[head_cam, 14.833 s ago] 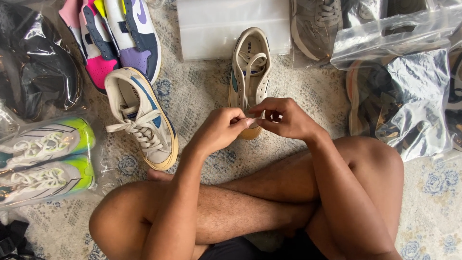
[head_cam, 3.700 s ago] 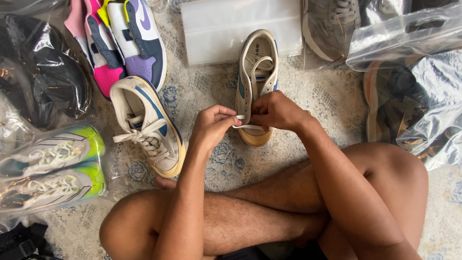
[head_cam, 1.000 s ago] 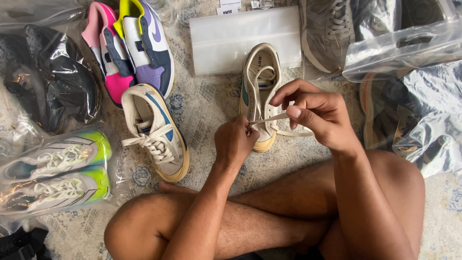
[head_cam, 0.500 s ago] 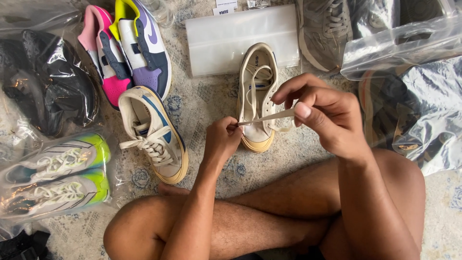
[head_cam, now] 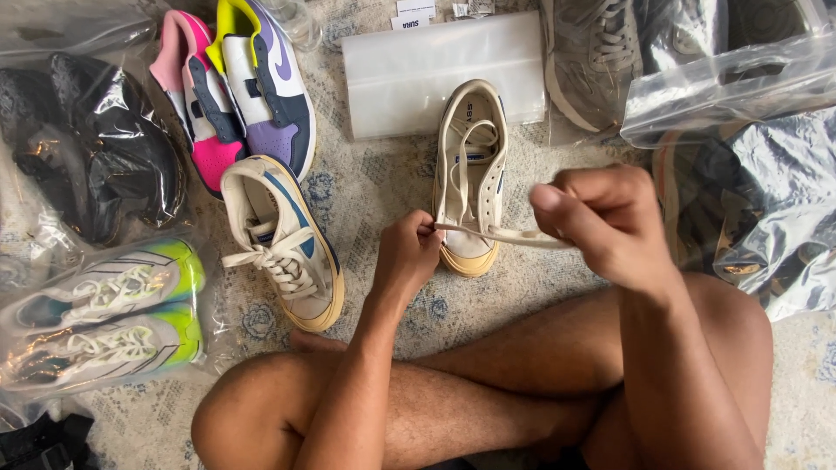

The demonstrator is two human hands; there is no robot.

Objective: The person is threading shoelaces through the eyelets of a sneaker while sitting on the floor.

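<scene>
A cream low sneaker with a teal side mark stands on the rug, toe toward me, only its lowest eyelets laced. My left hand pinches the cream shoelace at the shoe's left side near the toe. My right hand grips the other stretch of that lace and holds it out taut to the right, across the toe. My crossed bare legs fill the lower part of the view.
The matching laced sneaker lies to the left. Behind it stands a pink and purple pair. Bagged shoes line the left side and the right side. A flat clear plastic bag lies behind the shoe, and a grey sneaker sits at the back.
My right hand has dropped and pulled the lace out farther to the right, so it now runs low across the toe. My left hand stays pinched at the shoe's left side.
</scene>
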